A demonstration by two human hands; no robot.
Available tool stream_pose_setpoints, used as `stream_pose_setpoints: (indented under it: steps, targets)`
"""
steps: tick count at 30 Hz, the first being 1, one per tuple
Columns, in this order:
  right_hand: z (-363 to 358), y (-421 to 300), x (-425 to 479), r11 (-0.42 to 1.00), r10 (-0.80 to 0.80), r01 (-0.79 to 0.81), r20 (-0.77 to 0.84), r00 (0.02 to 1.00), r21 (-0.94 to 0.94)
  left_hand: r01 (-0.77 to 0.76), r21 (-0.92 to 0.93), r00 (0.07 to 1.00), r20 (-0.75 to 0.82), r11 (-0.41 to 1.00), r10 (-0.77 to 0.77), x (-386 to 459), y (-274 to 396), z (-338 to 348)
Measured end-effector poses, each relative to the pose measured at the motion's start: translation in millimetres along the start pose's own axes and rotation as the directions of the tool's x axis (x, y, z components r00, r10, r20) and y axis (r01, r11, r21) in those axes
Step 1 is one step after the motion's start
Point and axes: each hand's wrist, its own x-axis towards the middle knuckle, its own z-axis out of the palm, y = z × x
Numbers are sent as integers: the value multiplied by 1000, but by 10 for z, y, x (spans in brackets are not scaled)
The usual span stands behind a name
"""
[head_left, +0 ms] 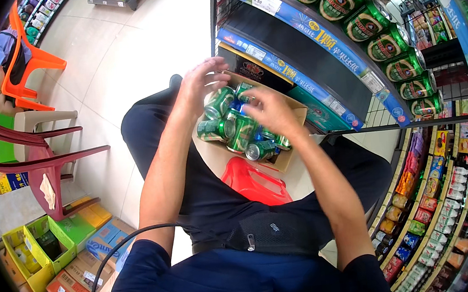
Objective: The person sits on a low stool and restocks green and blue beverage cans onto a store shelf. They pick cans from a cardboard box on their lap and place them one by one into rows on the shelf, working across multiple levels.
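A cardboard box point(297, 116) stands on the floor before me, with several green Tsingtao beer cans point(242, 131) lying at odd angles inside it. Blue things show between the cans, too covered to name. My left hand point(203, 78) hovers over the box's far left side, fingers apart, with nothing seen in it. Above the cans, my right hand point(272, 110) is slightly blurred; its thumb and fingers are spread, and no object shows between them. It hides some of the cans beneath.
A shelf rack point(294, 65) rises at the front right, with a row of upright green cans point(369, 25) on a higher shelf. A red plastic stool point(255, 182) is between my legs. Chairs point(37, 166) and cartons point(67, 287) stand left; snack shelves point(429, 211) line the right.
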Motion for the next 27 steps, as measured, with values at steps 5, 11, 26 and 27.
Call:
stream_pose_setpoints:
  steps: [5, 11, 26, 27]
  targets:
    - [705, 131, -250, 988, -30, 45, 101, 994, -151, -8, 29, 1000, -21, 1000, 8, -18, -43, -50]
    - [1026, 169, -197, 976, -31, 60, 144, 989, -208, 10, 120, 1000, -24, 993, -7, -49, -63, 15]
    - [-751, 73, -823, 831, 141, -102, -28, 990, 547, -105, 556, 766, 573, 824, -290, -632, -4, 1013]
    - [-913, -4, -901, 830, 160, -118, -30, 987, 545, -192, 575, 746, 612, 795, -262, -699, 82, 1200]
